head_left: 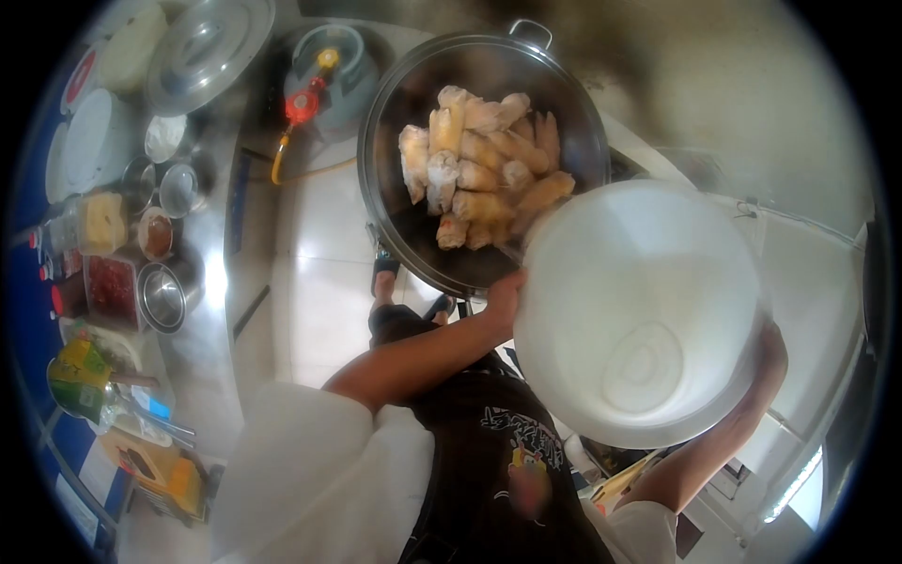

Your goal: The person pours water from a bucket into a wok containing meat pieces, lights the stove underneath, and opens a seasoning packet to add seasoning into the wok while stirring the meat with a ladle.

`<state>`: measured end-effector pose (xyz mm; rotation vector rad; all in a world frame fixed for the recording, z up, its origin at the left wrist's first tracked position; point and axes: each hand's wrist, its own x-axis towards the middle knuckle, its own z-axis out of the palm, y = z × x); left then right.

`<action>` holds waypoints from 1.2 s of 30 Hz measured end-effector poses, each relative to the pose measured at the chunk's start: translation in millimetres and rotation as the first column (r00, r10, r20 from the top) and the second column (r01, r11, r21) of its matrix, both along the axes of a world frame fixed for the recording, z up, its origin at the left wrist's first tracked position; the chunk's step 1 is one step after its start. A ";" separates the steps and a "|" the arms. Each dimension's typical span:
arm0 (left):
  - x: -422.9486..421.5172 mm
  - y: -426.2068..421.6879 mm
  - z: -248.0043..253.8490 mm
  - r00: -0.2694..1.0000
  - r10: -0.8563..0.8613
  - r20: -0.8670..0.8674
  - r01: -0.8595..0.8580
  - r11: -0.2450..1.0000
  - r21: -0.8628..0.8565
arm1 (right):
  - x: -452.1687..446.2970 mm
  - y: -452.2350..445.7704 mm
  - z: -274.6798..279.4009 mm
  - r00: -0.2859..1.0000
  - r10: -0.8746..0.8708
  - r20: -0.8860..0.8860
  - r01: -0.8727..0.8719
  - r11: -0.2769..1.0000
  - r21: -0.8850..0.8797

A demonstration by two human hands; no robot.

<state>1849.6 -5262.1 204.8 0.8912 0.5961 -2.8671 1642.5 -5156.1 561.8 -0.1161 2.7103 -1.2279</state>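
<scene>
A big white tub [639,310] is tilted beside a wide dark metal pot [404,103], its mouth toward the pot. Pale yellowish meat pieces [484,164] lie heaped in the pot, some close to the tub's rim. My left hand [505,303] grips the tub at its left side, near the pot's edge. On the tub's lower right side is my right hand [770,362], closed round the tub's outside, its fingers partly hidden. The tub's inside shows white and bare.
A steel counter [221,235] on the left bears bowls, bottles, a large metal lid [209,47] and a tray of red food [113,291]. Behind the pot's left side stands a gas cylinder [346,89] with a red regulator [302,107] and an orange hose.
</scene>
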 end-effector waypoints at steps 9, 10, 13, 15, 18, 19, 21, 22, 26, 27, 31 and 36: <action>-5.2 -2.8 10.6 0.998 -0.041 0.045 0.038 0.997 0.071 | -2.2 -13.7 7.6 0.999 0.015 -0.034 -0.015 1.000 0.014; -6.4 -1.5 8.4 0.999 -0.024 0.026 0.022 0.996 0.085 | -2.2 -14.9 8.0 0.999 0.017 -0.037 -0.016 1.000 0.014; -11.0 3.3 -1.9 1.000 -0.026 0.009 0.025 0.997 0.075 | -2.8 -17.0 9.5 0.999 0.020 -0.044 -0.019 1.000 0.010; -11.4 1.1 -0.4 1.000 -0.024 0.005 0.023 0.997 0.072 | -3.5 -19.6 9.1 0.999 0.021 -0.047 -0.021 1.000 0.009; -10.7 -2.6 4.2 1.000 -0.027 0.013 0.026 0.997 0.079 | -5.5 -22.9 7.8 0.998 0.025 -0.051 -0.025 1.000 0.008; -10.8 -3.8 5.6 0.999 -0.032 0.022 0.030 0.996 0.088 | -5.8 -24.4 8.1 0.998 0.025 -0.053 -0.025 1.000 0.008; -12.1 -1.2 2.7 1.000 -0.022 0.002 0.022 0.996 0.082 | -6.9 -26.7 8.5 0.998 0.026 -0.056 -0.026 1.000 0.013; -13.1 -0.4 1.0 1.000 -0.011 -0.018 0.012 0.997 0.071 | -8.2 -28.3 8.4 0.998 0.029 -0.060 -0.029 1.000 0.013; -17.4 1.4 -1.6 0.999 -0.035 -0.001 0.035 0.992 0.124 | -9.2 -32.3 10.2 0.997 0.033 -0.063 -0.032 0.999 0.015; -18.6 3.0 -3.4 0.999 -0.034 0.001 0.034 0.992 0.123 | -10.0 -33.7 9.6 0.997 0.030 -0.066 -0.030 0.999 0.013; -22.1 9.2 -10.6 0.999 -0.015 -0.028 0.018 0.992 0.124 | -11.5 -38.7 9.8 0.997 0.038 -0.068 -0.037 0.999 0.016; -24.8 11.3 -12.6 0.999 -0.008 -0.042 0.013 0.991 0.135 | -13.4 -46.0 10.0 0.996 0.046 -0.077 -0.044 0.999 0.020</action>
